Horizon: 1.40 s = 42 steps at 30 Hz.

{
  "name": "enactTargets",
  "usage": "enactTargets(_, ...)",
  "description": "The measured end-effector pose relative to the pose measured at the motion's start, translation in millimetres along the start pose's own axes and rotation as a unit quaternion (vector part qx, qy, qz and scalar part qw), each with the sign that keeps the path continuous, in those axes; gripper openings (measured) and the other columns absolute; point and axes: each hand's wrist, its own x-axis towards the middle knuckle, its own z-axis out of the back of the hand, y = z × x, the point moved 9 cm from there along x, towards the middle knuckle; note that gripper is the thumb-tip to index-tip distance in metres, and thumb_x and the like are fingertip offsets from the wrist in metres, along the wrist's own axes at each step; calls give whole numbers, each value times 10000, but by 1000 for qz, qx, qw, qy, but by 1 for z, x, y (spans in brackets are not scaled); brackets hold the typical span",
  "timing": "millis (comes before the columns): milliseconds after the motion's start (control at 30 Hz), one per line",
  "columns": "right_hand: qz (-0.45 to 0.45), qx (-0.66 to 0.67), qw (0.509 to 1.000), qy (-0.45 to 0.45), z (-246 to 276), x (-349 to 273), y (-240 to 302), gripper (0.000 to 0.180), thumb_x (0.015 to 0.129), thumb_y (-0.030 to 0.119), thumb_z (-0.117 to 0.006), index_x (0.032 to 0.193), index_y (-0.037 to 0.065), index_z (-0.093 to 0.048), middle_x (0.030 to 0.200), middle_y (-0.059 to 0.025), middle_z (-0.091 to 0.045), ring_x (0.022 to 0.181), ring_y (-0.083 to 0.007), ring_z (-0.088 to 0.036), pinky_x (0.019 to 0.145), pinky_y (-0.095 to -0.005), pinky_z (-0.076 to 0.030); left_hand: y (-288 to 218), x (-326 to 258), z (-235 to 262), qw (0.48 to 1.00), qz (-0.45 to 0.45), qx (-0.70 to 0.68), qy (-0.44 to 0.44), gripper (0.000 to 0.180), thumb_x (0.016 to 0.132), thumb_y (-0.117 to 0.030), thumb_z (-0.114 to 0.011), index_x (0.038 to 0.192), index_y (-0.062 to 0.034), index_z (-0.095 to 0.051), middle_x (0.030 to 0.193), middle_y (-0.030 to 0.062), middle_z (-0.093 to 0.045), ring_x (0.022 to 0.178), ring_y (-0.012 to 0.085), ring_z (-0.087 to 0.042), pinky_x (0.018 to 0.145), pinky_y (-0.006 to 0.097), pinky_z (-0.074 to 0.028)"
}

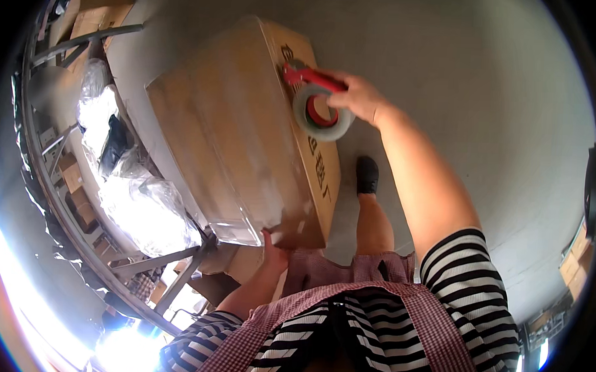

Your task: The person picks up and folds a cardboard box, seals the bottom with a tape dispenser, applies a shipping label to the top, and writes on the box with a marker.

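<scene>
A large brown cardboard box stands in front of me, its right side marked with dark printing. My right hand is wrapped round the handle of a red tape dispenser, which carries a wide roll of clear tape. The dispenser's head is at the box's upper right edge; whether it touches cannot be told. My left hand grips the near end of the box, thumb up at the edge and the other fingers mostly hidden. Glossy clear tape shows on the top face near that hand.
A metal rack with boxes curves along the left. Beside the box lie shiny clear plastic bags. More cartons are at the far left, and others at the right rim. My shoe is on the grey floor right of the box.
</scene>
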Motion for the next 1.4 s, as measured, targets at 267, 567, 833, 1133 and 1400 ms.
enactTargets(267,-74,75,993,43,6,-74,-44,780,751,173,-716,1481,99,-451,1317,-75,-582,1173,-191,-536,1004,-329,-435,-28,32,-15,988,-67,-64,-126,1193,699,-866,-595,1444,31,-346,1439,173,-469,1306,316,-467,1104,475,-385)
enactTargets(567,-152,211,964,-47,-28,-299,-174,790,747,44,-693,1488,34,-418,1397,-92,-544,1262,-206,-522,1111,-351,-373,-23,8,-202,987,-108,-112,-31,980,807,-784,-562,1481,-111,-333,1494,129,-390,1340,336,-422,1130,499,-360)
enactTargets(833,-87,340,925,-145,-88,-253,-190,840,753,-43,-656,1529,100,-370,1407,-68,-525,1246,-177,-519,1040,-311,-423,-4,-35,-226,951,152,132,235,714,992,-619,-419,1372,-16,-455,1267,146,-584,1175,311,-571,970,390,-498)
enactTargets(1133,-100,356,905,-209,-100,-232,-191,824,710,-43,-656,1493,110,-449,1303,-45,-580,1108,-144,-560,947,-283,-454,-248,-28,-67,809,-436,377,-113,711,852,-374,-792,1356,-5,-454,1315,136,-562,1091,256,-594,931,351,-497)
enactTargets(1400,-73,163,980,-85,3,-133,-109,739,646,55,-609,1382,36,-555,1223,-88,-608,1125,-207,-547,1015,-316,-408,-124,9,-50,907,-206,364,43,663,925,-410,-684,1376,22,-460,1331,140,-571,1190,260,-569,989,403,-496)
